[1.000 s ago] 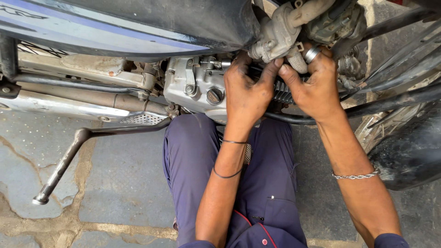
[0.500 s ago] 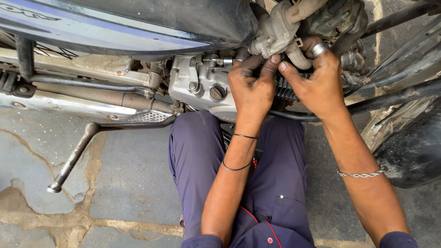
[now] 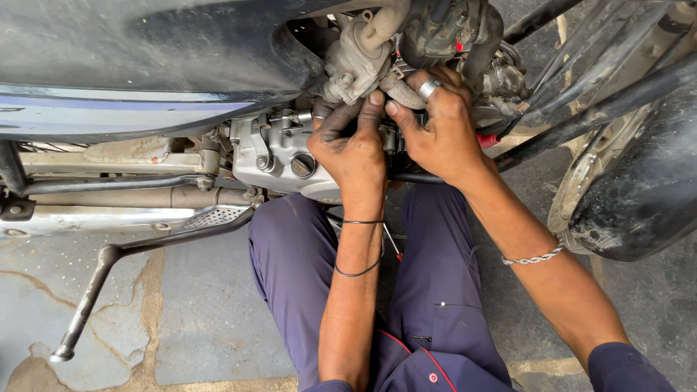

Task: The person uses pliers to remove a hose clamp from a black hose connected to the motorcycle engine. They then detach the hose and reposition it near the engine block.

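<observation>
**Inspector:** Report the hands.

**Assistant:** Both are greasy and pressed close together under the motorcycle's dark, dusty fuel tank [image 3: 145, 51]. The left hand [image 3: 353, 149] has its fingers curled up against the dull grey cast-metal carburettor body [image 3: 352, 62], fingertips on its underside. The right hand [image 3: 439, 134], with a silver ring on one finger, is wrapped around a short ribbed rubber hose [image 3: 401, 91] just right of that casting. Whether either hand is truly clamped or only pressing, I cannot tell; the fingers hide the contact.

**Inspector:** Where does the carburettor sit?

**Assistant:** High in the frame's middle, just above the silver ribbed engine casing [image 3: 283, 156], which carries a round slotted plug.

**Inspector:** Surroundings?

**Assistant:** A dull chromed exhaust pipe [image 3: 109, 197] runs along the left, with a perforated heat shield. Below it a thin steel kick lever [image 3: 91, 297] slants down to the cracked grey stone floor [image 3: 181, 319]. At the right, black frame tubes [image 3: 602, 109] cross diagonally, and a matte black mudguard [image 3: 646, 196] bulges near the right edge.

**Inspector:** Obstructions?

**Assistant:** Cables and black tubing crowd the space behind the right hand. The person's knees in navy trousers [image 3: 290, 276] sit directly under the engine. A thin black band circles the left wrist, a silver chain bracelet the right.
</observation>
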Demonstrator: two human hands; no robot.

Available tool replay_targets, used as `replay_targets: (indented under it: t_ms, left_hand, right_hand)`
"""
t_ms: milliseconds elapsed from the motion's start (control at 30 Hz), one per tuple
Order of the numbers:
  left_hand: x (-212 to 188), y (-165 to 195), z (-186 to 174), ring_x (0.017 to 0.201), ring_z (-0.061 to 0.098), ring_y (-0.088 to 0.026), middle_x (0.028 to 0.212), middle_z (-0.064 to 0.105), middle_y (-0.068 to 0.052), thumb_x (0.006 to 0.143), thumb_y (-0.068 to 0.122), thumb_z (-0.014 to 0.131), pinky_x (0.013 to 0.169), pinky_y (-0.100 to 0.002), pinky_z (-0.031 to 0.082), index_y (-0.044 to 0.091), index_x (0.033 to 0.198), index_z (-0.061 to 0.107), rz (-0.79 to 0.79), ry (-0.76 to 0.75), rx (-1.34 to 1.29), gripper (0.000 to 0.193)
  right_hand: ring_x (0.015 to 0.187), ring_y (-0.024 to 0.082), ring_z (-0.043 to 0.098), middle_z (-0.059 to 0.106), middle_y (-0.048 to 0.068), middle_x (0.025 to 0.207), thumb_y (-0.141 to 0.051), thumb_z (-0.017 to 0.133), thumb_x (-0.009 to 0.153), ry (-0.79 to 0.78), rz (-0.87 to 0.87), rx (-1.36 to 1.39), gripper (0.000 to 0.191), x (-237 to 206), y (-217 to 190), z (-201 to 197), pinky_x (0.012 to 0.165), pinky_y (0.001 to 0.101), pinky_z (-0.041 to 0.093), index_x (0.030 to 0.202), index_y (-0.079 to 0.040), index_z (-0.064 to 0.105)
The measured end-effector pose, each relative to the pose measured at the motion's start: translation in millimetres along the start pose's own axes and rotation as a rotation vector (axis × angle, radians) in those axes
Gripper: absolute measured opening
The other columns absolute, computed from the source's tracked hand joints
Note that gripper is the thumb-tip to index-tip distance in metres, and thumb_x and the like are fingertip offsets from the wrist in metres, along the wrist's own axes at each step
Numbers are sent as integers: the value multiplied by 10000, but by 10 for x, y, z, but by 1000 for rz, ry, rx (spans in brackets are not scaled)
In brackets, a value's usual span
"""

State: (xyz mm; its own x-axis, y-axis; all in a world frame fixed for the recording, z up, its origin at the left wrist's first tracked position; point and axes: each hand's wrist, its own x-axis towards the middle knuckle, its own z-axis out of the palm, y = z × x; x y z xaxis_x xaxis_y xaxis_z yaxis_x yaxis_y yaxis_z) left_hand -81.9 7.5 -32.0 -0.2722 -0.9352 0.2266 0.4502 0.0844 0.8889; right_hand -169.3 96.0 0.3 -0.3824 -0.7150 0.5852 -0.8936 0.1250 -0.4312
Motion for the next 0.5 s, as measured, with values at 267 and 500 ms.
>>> replay_targets:
  t_ms: [267, 500]
  left_hand:
    - [-13, -34, 9, 1021, 654, -192, 1062, 708, -116, 893, 52, 812, 960, -309, 498, -65, 981, 769, 47, -6, 77, 153]
    - [-43, -91, 46, 1028, 644, -215, 1155, 638, -131, 937, 61, 751, 890, -310, 518, -46, 1159, 681, 24, -26, 124, 257]
  right_hand:
    - [1046, 319, 531, 659, 171, 1047, -127, 741, 983, -106, 49, 19, 232, 50, 44, -31, 949, 450, 435, 1151, 18, 673]
    - [1087, 311, 496, 648, 166, 1058, -112, 745, 974, -65, 45, -19, 231, 34, 29, 30, 981, 462, 429, 1134, 34, 664]
